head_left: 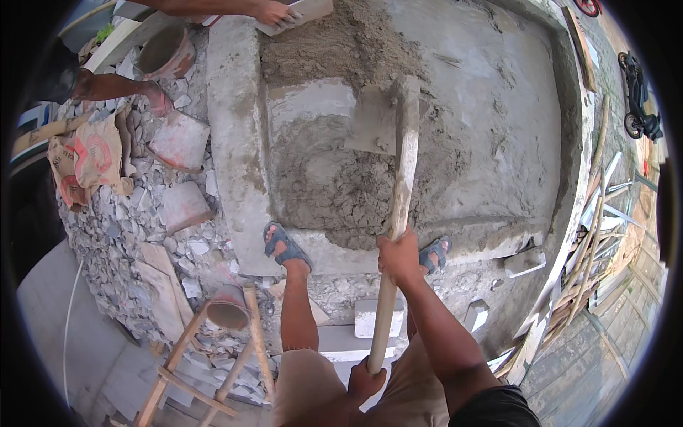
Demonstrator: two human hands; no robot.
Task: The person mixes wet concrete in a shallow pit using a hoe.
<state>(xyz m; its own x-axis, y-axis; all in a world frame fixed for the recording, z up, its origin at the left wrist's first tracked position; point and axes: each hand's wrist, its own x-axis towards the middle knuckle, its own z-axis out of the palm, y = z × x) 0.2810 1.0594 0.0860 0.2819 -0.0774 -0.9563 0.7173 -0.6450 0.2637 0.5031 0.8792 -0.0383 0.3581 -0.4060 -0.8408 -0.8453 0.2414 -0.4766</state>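
Note:
I hold a hoe by its long wooden handle. My right hand is wrapped round the middle of the handle. Lower down, close to my legs, my left hand is closed round the handle's near end. The hoe's flat grey blade is at the far end, over wet mortar in a shallow concrete-walled bed. The blade's lower edge is close to the mortar; whether it touches, I cannot tell. My sandalled feet stand on the bed's near rim.
At the far left another person's hand holds a flat float over the mortar. Rubble, a bucket, torn paper sacks and a wooden sawhorse are on the left. Poles and a motorcycle are on the right.

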